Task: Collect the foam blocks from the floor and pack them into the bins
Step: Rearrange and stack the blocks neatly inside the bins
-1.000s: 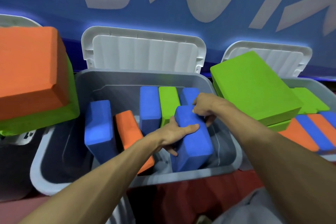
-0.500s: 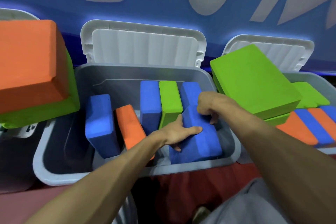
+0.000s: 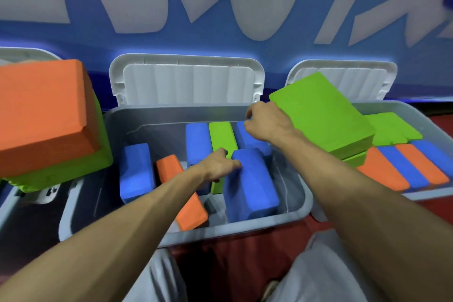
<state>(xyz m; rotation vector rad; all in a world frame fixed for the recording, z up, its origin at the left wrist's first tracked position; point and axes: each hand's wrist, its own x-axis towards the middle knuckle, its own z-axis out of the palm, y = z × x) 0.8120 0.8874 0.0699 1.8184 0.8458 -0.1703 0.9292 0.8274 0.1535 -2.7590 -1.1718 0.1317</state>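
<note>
The grey middle bin (image 3: 215, 235) stands with its white lid (image 3: 186, 81) up. Inside it, a blue foam block (image 3: 252, 186) leans on end near the front right corner. My left hand (image 3: 218, 165) grips that block's upper left edge, thumb on top and fingers down its side. My right hand (image 3: 268, 124) hovers above the back of the bin with its fingers loosely curled and nothing in it. Other blocks stand in the bin: a blue one (image 3: 137, 171), an orange one (image 3: 193, 213), another blue (image 3: 197, 142), a green (image 3: 223, 138) and a further blue behind (image 3: 245, 136).
The left bin is piled with a big orange block (image 3: 41, 110) on a green one (image 3: 61, 174). The right bin (image 3: 416, 108) holds a large tilted green block (image 3: 323, 115) over rows of orange and blue blocks (image 3: 402, 167). A blue wall runs behind. My knees are below.
My right hand has let go of the blue block and risen toward the bin's back right. The block has settled lower in the bin. My left hand stays on it.
</note>
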